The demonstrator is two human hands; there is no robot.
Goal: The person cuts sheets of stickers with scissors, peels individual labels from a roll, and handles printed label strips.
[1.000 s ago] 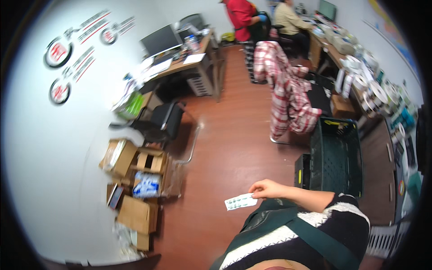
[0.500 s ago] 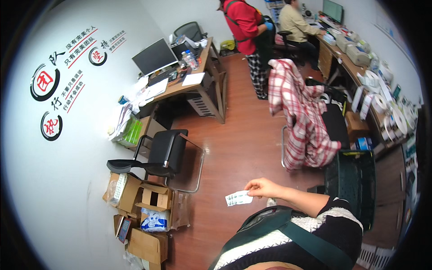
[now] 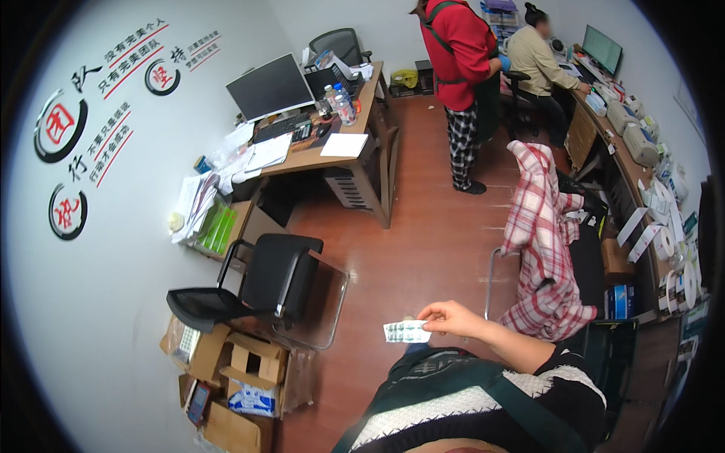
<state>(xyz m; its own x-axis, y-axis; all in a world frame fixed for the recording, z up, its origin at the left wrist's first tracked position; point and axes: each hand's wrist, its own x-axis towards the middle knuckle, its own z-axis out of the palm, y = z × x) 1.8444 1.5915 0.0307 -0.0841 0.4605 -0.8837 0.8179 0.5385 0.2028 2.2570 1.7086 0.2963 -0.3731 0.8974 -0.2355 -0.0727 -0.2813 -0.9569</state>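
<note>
My right hand (image 3: 451,318) reaches in from the lower right, in front of my striped top, and pinches a small white strip of labels with green print (image 3: 405,331) by its right end. The strip hangs level over the red-brown floor, a little right of a black chair (image 3: 257,287). My left hand is out of the picture.
Open cardboard boxes (image 3: 226,377) crowd the lower left by the wall. A wooden desk (image 3: 325,143) with a monitor stands further off. A plaid garment (image 3: 540,241) drapes a chair on the right. A person in a red top (image 3: 457,68) stands beside a seated person (image 3: 540,64) at the long bench.
The view has tilted up and away from the boxes, so the desk and black chair now fill the middle. My right hand still holds the strip in much the same spot.
</note>
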